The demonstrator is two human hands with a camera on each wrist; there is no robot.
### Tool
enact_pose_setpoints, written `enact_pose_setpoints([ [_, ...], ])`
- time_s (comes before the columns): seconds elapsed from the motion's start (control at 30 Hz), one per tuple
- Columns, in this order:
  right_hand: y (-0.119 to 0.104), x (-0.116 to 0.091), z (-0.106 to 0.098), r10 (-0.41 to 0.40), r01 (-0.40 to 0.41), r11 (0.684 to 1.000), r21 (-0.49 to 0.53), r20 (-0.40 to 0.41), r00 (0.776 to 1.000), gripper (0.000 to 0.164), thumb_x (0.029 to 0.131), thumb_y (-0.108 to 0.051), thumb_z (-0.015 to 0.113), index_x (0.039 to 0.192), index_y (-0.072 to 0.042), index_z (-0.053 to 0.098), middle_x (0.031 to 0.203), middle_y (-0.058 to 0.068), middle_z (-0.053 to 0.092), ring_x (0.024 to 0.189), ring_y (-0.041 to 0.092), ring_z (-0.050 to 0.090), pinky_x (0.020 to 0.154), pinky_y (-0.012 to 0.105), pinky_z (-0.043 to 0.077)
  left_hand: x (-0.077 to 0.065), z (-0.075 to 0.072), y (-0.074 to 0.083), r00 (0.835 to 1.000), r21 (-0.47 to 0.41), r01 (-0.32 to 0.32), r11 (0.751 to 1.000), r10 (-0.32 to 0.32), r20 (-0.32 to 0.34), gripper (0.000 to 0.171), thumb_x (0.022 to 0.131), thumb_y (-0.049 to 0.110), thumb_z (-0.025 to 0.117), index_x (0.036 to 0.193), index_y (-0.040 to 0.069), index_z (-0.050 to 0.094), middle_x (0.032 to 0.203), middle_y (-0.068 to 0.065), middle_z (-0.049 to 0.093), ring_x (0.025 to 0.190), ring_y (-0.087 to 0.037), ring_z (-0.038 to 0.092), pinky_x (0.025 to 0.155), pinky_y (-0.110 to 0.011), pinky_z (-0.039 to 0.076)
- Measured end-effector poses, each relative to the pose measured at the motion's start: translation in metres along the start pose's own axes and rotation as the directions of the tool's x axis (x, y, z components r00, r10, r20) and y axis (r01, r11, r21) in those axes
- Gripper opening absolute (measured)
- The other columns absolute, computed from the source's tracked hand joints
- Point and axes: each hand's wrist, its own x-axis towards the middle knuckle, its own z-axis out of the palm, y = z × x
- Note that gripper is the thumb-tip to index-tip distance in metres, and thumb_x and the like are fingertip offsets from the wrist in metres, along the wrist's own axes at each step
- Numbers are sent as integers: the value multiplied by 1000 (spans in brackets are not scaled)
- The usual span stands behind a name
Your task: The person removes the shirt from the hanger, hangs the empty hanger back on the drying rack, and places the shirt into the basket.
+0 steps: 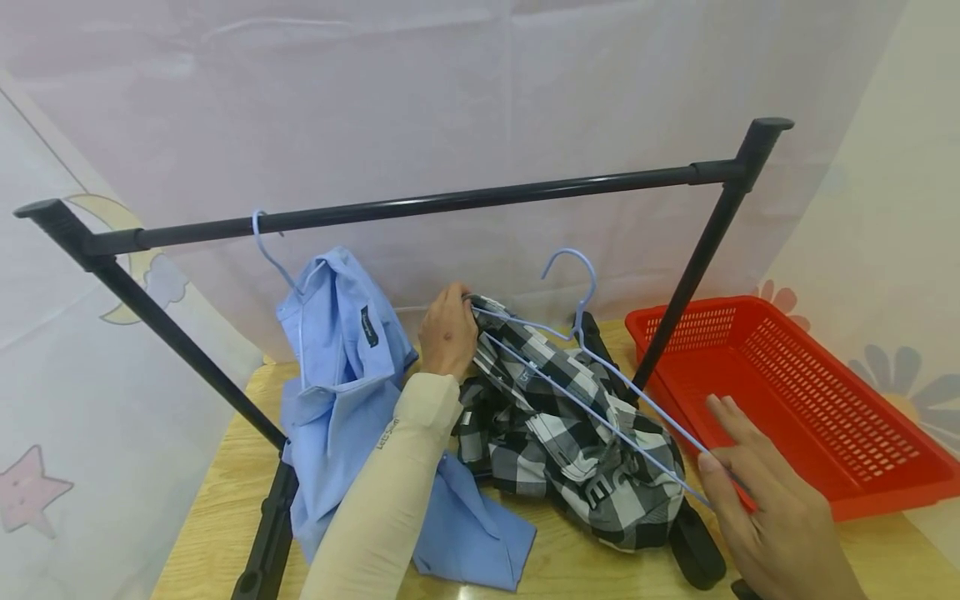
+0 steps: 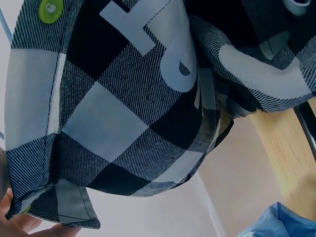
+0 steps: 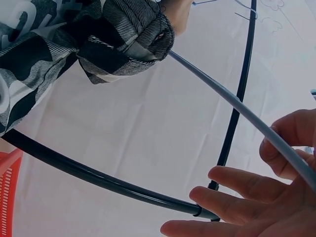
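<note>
My left hand [image 1: 447, 333] grips a black-and-white checked shirt [image 1: 555, 450] near its upper edge, around one end of a light blue hanger [image 1: 594, 287]. In the left wrist view the shirt [image 2: 128, 108] hangs in front of the camera, with a green button and pale lettering; only some fingertips [image 2: 32, 224] show. My right hand [image 1: 772, 508] pinches the hanger's other end between thumb and index finger, the remaining fingers extended. The hanger bar [image 3: 237, 105] runs from the right hand [image 3: 261, 202] to the shirt in the right wrist view. Cloth hides the hanger's left end.
A black rack rail [image 1: 465, 200] spans the space behind the hands. On its left side hangs a blue shirt [image 1: 330, 417] from a blue hanger, its lower part lying on the wooden table [image 1: 217, 492]. A red basket [image 1: 795, 367] stands at the right.
</note>
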Motion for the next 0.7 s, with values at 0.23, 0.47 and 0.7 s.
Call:
enact_pose_setpoints([
  [0.23, -1, 0, -2, -10, 10, 1000, 14, -14, 1000, 14, 97, -19, 67, 87, -8, 66, 139, 21, 56, 139, -6, 31, 76, 1, 39, -1, 1, -1, 1000, 12, -16, 1000, 16, -11, 12, 101, 8, 56, 109, 4, 64, 104, -13, 69, 93, -35, 67, 77, -51, 52],
  [0.47, 0, 0, -3, -24, 24, 1000, 2, -15, 1000, 21, 99, -24, 64, 86, -7, 66, 139, 20, 57, 140, 6, 38, 86, 3, 32, -2, 2, -4, 999, 12, -22, 1000, 22, -30, 10, 101, 8, 57, 107, 3, 64, 102, -14, 69, 91, -36, 67, 76, -52, 52],
  [0.7, 0, 1, -4, -41, 41, 999, -3, -13, 999, 25, 100, -26, 61, 87, -5, 66, 139, 20, 56, 125, 48, 51, 91, 6, 27, -2, 3, -5, 999, 13, -9, 1000, 9, -34, 10, 101, 8, 56, 107, 3, 64, 101, -14, 69, 90, -37, 67, 75, -52, 51],
])
